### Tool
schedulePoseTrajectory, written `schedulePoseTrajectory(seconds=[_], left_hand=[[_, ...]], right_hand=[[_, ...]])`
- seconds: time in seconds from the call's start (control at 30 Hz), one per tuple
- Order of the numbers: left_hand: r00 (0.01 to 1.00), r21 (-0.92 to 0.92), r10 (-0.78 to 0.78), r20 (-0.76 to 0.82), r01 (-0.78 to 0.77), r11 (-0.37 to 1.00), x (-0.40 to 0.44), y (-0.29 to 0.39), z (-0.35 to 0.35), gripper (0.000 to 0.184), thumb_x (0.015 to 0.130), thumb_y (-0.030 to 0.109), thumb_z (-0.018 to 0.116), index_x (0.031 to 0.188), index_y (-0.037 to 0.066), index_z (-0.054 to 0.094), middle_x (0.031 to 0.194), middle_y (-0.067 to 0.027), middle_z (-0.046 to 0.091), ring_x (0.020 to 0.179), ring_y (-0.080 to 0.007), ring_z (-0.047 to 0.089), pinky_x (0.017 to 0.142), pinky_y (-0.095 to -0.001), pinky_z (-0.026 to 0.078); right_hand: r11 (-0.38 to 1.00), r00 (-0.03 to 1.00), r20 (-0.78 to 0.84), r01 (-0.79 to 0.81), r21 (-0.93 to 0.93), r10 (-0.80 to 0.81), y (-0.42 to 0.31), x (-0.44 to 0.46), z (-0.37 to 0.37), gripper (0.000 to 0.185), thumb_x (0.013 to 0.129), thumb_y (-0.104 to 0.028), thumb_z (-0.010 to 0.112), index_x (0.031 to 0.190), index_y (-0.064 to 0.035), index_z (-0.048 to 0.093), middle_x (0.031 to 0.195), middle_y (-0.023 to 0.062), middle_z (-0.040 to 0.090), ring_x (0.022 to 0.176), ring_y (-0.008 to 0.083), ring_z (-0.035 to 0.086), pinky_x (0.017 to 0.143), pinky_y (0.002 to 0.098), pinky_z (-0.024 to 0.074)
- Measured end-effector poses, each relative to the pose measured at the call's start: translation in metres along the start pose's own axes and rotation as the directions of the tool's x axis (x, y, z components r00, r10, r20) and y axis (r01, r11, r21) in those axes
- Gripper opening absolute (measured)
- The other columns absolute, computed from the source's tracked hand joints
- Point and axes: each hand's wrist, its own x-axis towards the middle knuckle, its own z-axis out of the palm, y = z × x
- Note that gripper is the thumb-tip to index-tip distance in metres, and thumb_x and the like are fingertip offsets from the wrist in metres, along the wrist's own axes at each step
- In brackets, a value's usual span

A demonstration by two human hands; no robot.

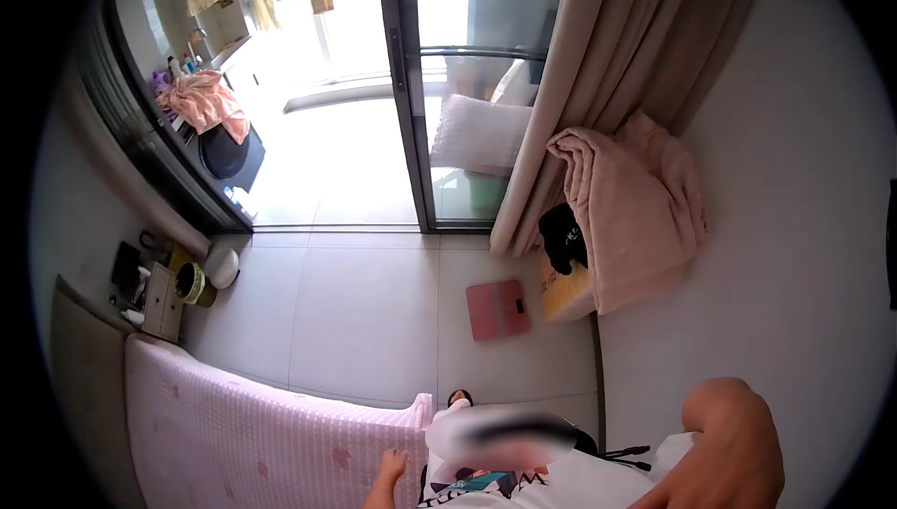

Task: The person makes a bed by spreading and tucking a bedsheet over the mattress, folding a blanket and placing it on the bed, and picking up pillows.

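Observation:
My left hand is low in the view, beside the pink bedspread. Its fingers look curled in, and nothing shows in them. At the lower right my right arm is bent close to the camera, and its fingers do not show. Between the arms is a white printed shirt, with a blurred patch just above it. Black cords hang at its right side. A foot in a dark slipper stands on the tiles past the bed's corner.
A pink scale lies on the floor ahead. To its right, a folded beige blanket and black cloth rest on a yellow box. A bin stands by the drawers. Beyond the glass door is a balcony.

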Motion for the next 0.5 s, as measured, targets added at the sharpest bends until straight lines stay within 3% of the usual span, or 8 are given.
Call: schedulePoseTrajectory(seconds=[0.07, 0.13, 0.2, 0.23, 0.3, 0.33, 0.4, 0.5], left_hand=[[1.0, -0.006, -0.01, 0.002, 0.01, 1.0, 0.002, 0.035, -0.024, 0.06, 0.079, 0.044, 0.053, 0.116, -0.003, 0.051, 0.118, -0.0261, 0.051, 0.112, -0.0373, 0.047, 0.096, -0.0397, 0.036], [1.0, 0.021, -0.015, 0.021, 0.014, 1.0, 0.021, 0.052, -0.042, 0.058, 0.079, 0.042, 0.053, 0.115, -0.004, 0.052, 0.116, -0.0258, 0.052, 0.11, -0.0362, 0.049, 0.095, -0.039, 0.037], [1.0, -0.009, -0.028, -0.013, 0.027, 1.0, 0.049, 0.055, -0.044, 0.055, 0.079, 0.039, 0.055, 0.115, -0.004, 0.052, 0.115, -0.0238, 0.054, 0.111, -0.034, 0.05, 0.094, -0.0379, 0.038], [1.0, 0.03, -0.023, 0.017, 0.022, 0.999, 0.058, 0.058, -0.048, 0.055, 0.079, 0.039, 0.055, 0.115, -0.004, 0.052, 0.115, -0.0238, 0.054, 0.111, -0.034, 0.05, 0.094, -0.0379, 0.038], [0.996, 0.013, 0.09, -0.002, -0.09, 0.996, 0.076, 0.085, -0.06, 0.054, 0.08, 0.037, 0.056, 0.116, -0.003, 0.051, 0.116, -0.0229, 0.053, 0.111, -0.034, 0.05, 0.093, -0.0379, 0.038], [0.995, 0.048, 0.098, 0.021, -0.099, 0.994, 0.086, 0.095, -0.063, 0.054, 0.08, 0.037, 0.056, 0.116, -0.003, 0.051, 0.116, -0.0229, 0.053, 0.111, -0.034, 0.05, 0.093, -0.0379, 0.038], [0.988, 0.043, 0.151, 0.045, -0.153, 0.987, 0.103, 0.12, -0.066, 0.049, 0.083, 0.032, 0.054, 0.119, -0.001, 0.05, 0.117, -0.021, 0.053, 0.11, -0.0304, 0.05, 0.092, -0.0356, 0.04], [0.977, 0.087, 0.197, 0.078, -0.204, 0.975, 0.121, 0.17, -0.073, 0.052, 0.083, 0.035, 0.056, 0.118, -0.001, 0.049, 0.116, -0.0218, 0.054, 0.11, -0.0339, 0.05, 0.092, -0.0375, 0.039]], right_hand=[[0.996, 0.984, 0.156, -0.075, -0.054, 0.082, 0.003, 0.006, -0.018, 0.03, 0.087, -0.034, 0.051, 0.107, -0.0128, 0.056, 0.09, 0.0083, 0.058, 0.074, 0.017, 0.055, 0.072, 0.0378, 0.0392], [0.987, 0.986, 0.1, -0.124, -0.104, 0.134, 0.012, -0.01, -0.036, 0.032, 0.087, -0.036, 0.052, 0.108, -0.0132, 0.056, 0.091, 0.0075, 0.059, 0.076, 0.0187, 0.056, 0.073, 0.0384, 0.0392], [0.954, 0.961, -0.192, -0.236, -0.182, 0.201, 0.025, -0.051, -0.055, 0.034, 0.086, -0.038, 0.052, 0.11, -0.0135, 0.056, 0.093, 0.0067, 0.059, 0.079, 0.0203, 0.056, 0.075, 0.0389, 0.0391], [0.913, 0.872, -0.433, -0.346, -0.218, 0.227, 0.034, -0.08, -0.063, 0.035, 0.086, -0.039, 0.052, 0.11, -0.0136, 0.056, 0.094, 0.0063, 0.06, 0.08, 0.0212, 0.056, 0.075, 0.0392, 0.0391], [0.739, 0.339, -0.917, -0.669, -0.08, 0.208, 0.052, -0.148, -0.07, 0.038, 0.086, -0.041, 0.052, 0.111, -0.0139, 0.056, 0.096, 0.0055, 0.06, 0.082, 0.0228, 0.056, 0.076, 0.0398, 0.0391], [0.672, 0.024, -0.991, -0.737, 0.071, 0.13, 0.063, -0.184, -0.069, 0.039, 0.085, -0.042, 0.052, 0.112, -0.0141, 0.056, 0.096, 0.0051, 0.06, 0.083, 0.0237, 0.057, 0.077, 0.0401, 0.0391], [0.679, -0.425, -0.905, -0.658, 0.325, 0.021, 0.082, -0.259, -0.061, 0.041, 0.085, -0.044, 0.052, 0.113, -0.0144, 0.056, 0.098, 0.0043, 0.061, 0.086, 0.0253, 0.057, 0.078, 0.0406, 0.0391], [0.832, -0.754, -0.63, -0.221, 0.51, 0.186, 0.102, -0.346, -0.041, 0.028, 0.082, -0.028, 0.061, 0.101, -0.0099, 0.052, 0.087, 0.0054, 0.058, 0.075, 0.0153, 0.054, 0.075, 0.0358, 0.0407]])
